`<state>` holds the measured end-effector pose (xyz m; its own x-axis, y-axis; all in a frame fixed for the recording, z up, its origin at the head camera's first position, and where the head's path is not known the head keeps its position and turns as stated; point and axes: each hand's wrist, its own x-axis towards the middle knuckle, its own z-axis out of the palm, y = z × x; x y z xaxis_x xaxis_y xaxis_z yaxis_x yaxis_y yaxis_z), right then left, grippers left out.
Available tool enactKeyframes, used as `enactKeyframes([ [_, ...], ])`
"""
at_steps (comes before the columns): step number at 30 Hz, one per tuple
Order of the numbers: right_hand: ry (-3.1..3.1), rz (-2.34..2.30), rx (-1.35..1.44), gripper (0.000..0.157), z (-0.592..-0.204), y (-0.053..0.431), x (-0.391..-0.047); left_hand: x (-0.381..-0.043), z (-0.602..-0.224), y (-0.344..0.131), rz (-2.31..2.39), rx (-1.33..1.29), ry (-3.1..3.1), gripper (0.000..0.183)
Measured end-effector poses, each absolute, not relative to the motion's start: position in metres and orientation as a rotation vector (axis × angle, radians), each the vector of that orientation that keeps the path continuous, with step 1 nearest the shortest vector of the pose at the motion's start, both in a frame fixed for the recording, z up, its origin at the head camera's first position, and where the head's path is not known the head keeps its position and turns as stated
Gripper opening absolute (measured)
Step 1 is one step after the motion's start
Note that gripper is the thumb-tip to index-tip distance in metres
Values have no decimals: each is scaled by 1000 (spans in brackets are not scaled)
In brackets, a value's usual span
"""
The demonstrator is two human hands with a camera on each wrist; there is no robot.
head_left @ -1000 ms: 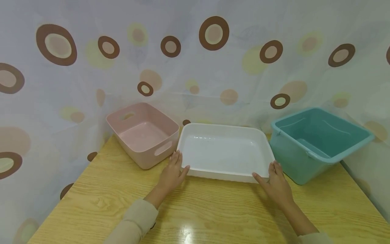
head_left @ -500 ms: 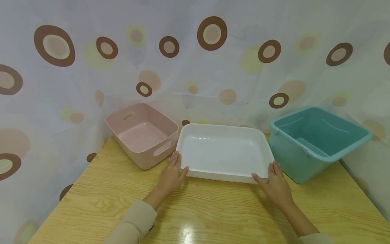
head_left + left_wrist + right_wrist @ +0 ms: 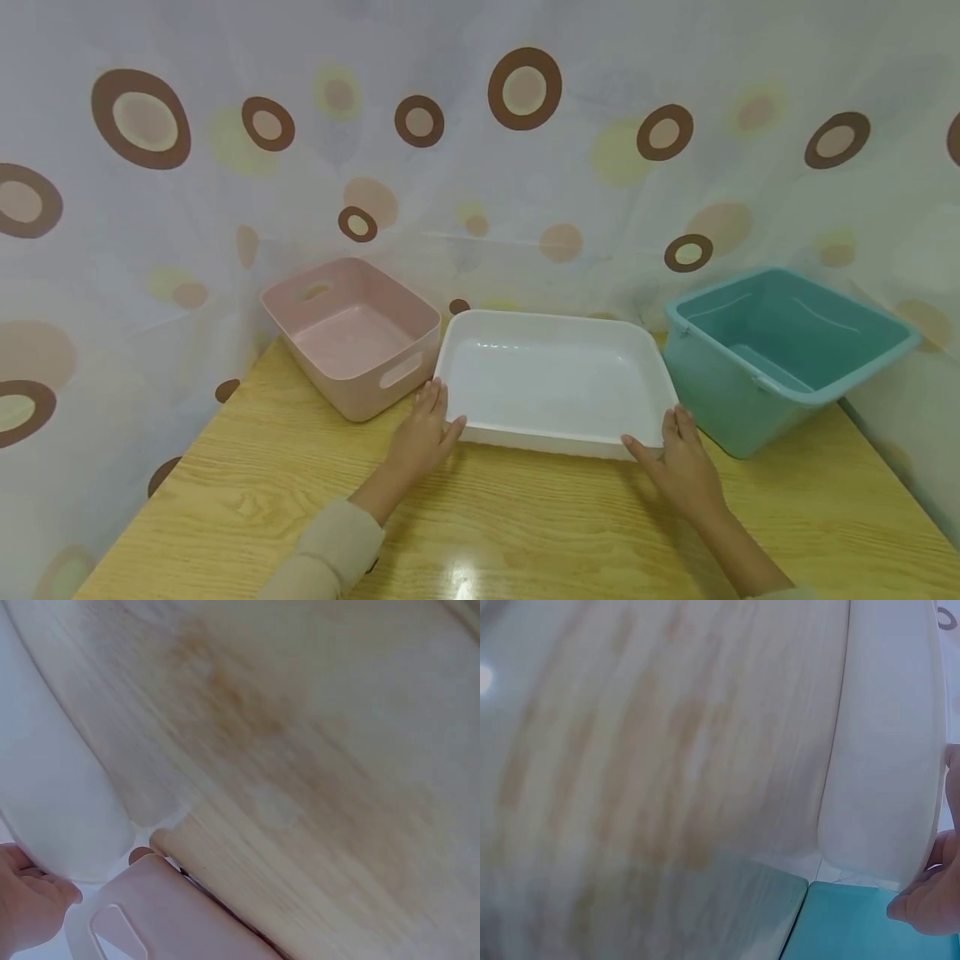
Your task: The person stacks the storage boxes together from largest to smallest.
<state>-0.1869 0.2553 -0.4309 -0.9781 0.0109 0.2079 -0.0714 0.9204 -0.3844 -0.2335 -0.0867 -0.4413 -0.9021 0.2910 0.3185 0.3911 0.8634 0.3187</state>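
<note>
A shallow white rectangular tray (image 3: pixel 555 383) sits on the wooden table between two bins. My left hand (image 3: pixel 418 433) grips its near left corner, the thumb over the front rim and the fingers along the left side. At the near right corner my right hand (image 3: pixel 684 467) holds it the same way. The left wrist view shows fingertips curled at the edge of the tray (image 3: pixel 52 787), beside the pink bin. In the right wrist view, the right fingers (image 3: pixel 926 904) are bent around the tray's corner, overlapping the teal bin. Nothing lies inside the tray.
A pink bin (image 3: pixel 393 367) with handle slots stands close on the tray's left. To the right is a deeper teal bin (image 3: pixel 731 417), near the right hand. The wooden table (image 3: pixel 510 533) reaches back to a patterned curtain (image 3: pixel 465 167) hanging behind.
The head view has tipped up very slightly, so everything appears a little lower. Both hands keep their hold on the tray.
</note>
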Motion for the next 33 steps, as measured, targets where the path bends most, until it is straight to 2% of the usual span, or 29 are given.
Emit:
enactKeyframes([
  [33,-2861,567,56,92,-429,251,-176,-223,-439,-90,-562,-545,-2804,63],
])
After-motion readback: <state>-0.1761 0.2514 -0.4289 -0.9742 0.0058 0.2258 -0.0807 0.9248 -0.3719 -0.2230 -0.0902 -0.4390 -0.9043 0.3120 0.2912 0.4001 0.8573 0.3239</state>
